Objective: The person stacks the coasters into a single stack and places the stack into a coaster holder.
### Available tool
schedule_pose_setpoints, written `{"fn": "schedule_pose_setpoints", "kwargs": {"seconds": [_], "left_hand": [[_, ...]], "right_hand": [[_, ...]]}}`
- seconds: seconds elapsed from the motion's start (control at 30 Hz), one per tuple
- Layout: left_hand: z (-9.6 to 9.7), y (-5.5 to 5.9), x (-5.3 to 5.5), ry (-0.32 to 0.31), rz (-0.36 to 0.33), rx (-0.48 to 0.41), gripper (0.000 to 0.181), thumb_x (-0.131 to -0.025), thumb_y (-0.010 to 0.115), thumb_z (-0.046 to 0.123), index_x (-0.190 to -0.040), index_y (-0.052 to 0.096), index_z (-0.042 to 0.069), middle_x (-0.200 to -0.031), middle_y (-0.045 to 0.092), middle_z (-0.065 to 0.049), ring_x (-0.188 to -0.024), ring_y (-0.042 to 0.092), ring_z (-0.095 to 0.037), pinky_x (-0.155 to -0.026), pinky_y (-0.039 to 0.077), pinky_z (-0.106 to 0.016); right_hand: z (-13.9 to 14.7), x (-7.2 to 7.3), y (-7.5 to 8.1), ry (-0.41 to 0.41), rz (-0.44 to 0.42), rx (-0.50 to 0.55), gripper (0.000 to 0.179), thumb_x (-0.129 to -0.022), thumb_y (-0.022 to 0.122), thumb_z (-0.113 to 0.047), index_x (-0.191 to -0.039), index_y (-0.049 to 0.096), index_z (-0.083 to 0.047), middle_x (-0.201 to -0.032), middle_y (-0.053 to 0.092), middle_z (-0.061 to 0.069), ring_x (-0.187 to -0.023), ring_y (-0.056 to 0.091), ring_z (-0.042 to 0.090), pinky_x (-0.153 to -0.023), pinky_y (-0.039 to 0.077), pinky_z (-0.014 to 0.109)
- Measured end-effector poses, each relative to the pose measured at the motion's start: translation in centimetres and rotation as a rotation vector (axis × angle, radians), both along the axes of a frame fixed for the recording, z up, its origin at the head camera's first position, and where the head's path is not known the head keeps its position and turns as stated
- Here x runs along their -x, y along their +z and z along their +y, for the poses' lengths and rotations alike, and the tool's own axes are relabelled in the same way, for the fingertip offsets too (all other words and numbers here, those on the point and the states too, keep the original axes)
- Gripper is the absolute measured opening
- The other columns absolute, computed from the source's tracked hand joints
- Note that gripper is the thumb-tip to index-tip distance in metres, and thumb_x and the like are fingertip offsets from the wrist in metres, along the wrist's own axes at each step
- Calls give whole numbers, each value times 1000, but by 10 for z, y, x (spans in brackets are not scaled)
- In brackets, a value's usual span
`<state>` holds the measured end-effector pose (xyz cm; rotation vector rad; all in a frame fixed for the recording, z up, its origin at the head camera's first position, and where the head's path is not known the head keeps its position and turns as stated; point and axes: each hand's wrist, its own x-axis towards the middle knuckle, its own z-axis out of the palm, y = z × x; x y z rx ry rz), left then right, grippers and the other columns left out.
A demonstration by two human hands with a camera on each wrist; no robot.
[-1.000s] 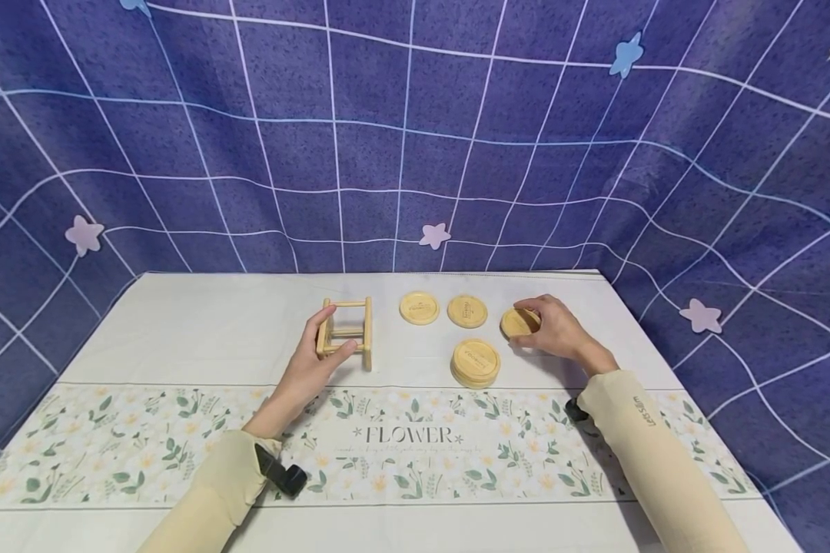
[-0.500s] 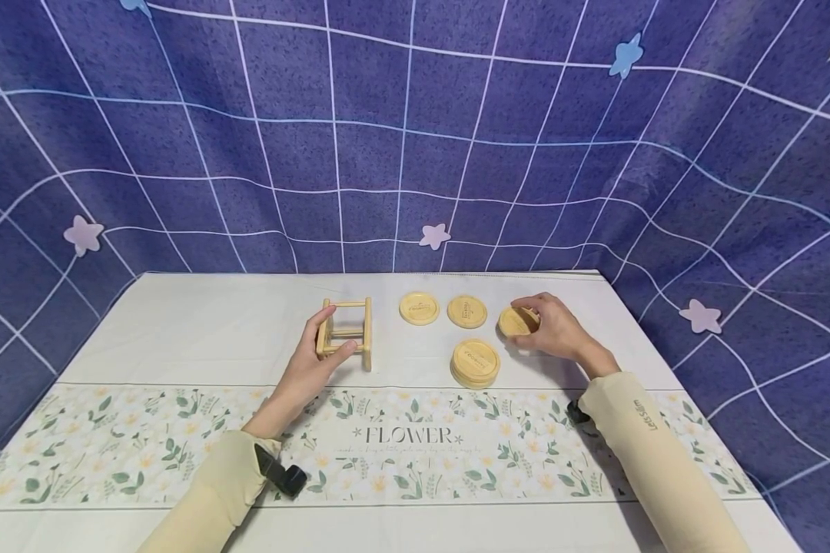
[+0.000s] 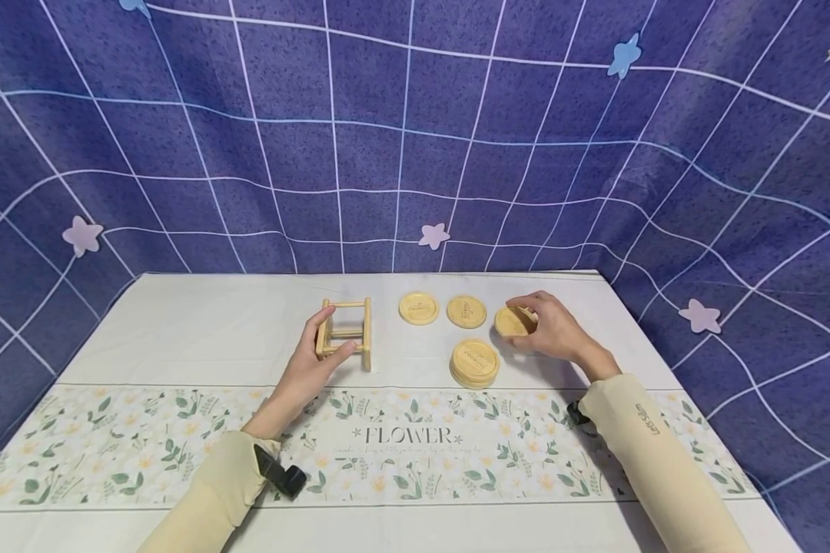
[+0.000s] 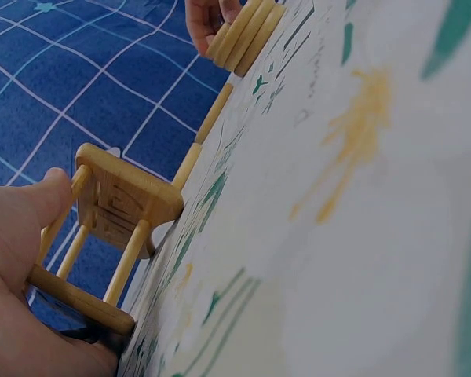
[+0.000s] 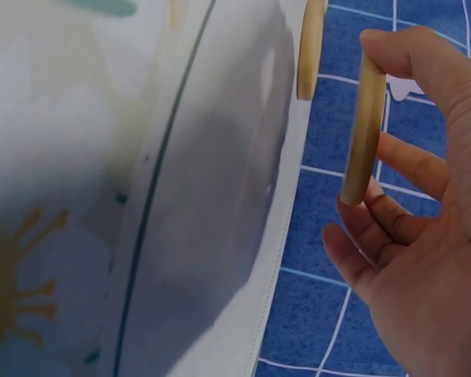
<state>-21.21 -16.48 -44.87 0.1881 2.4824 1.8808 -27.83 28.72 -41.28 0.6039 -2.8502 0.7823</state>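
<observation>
My left hand (image 3: 307, 370) grips a small wooden coaster rack (image 3: 367, 330) with rods and end panels, thumb on the near side and fingers on the far side. In the left wrist view the rack (image 4: 129, 188) stands between thumb and fingers, lettering cut into one panel. At the right, my right hand (image 3: 559, 329) pinches a round wooden coaster (image 3: 513, 322) by its rim. The right wrist view shows that coaster (image 5: 364, 122) edge-on, apart from the table. Two more coasters, a left one (image 3: 419, 309) and a middle one (image 3: 466, 312), lie flat between the hands.
A stack of round wooden coasters (image 3: 475, 362) sits nearer me, left of my right hand. The white tablecloth (image 3: 194, 330) bears a floral band (image 3: 415, 476) with the word FLOWER. A blue gridded curtain (image 3: 373, 153) rises behind the table and along both sides.
The right hand and its coaster have shifted slightly left, closer to the middle coaster. The left hand and rack keep their place.
</observation>
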Motion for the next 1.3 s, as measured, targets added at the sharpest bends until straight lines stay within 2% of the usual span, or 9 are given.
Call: {"fn": "schedule_pose_setpoints", "kwargs": {"seconds": [0.43, 0.7, 1.0, 1.3], "left_hand": [[-1, 1, -2, 12, -25, 26, 86, -112, 70, 35, -179, 17, 27, -186, 6, -12, -171, 7, -40, -135, 15, -63], [0, 1, -3, 8, -27, 24, 87, -112, 70, 35, -179, 15, 27, -187, 6, -12, -171, 7, -40, -135, 17, -64], [0, 1, -1, -1, -5, -11, 86, -112, 70, 32, -179, 17, 24, -187, 3, -6, -172, 5, -37, -136, 16, -61], [0, 1, -1, 3, -8, -12, 85, -113, 70, 31, -179, 17, 23, -187, 4, -6, -172, 5, -36, -137, 14, -59]], "right_hand": [[-7, -5, 6, 47, 14, 11, 70, -80, 95, -21, -143, 72, -3, -133, 68, 23, -121, 64, 42, -106, 53, 61], [-11, -10, 8, 56, -12, 14, 69, -84, 94, -22, -146, 71, -5, -138, 66, 21, -125, 62, 42, -106, 51, 62], [-15, -16, 9, 72, -17, 16, 70, -84, 96, -25, -147, 70, -5, -140, 66, 20, -127, 61, 41, -108, 50, 63], [-22, -21, 11, 101, -21, 29, 69, -84, 95, -24, -145, 71, -6, -137, 67, 17, -128, 61, 41, -109, 50, 63]]}}
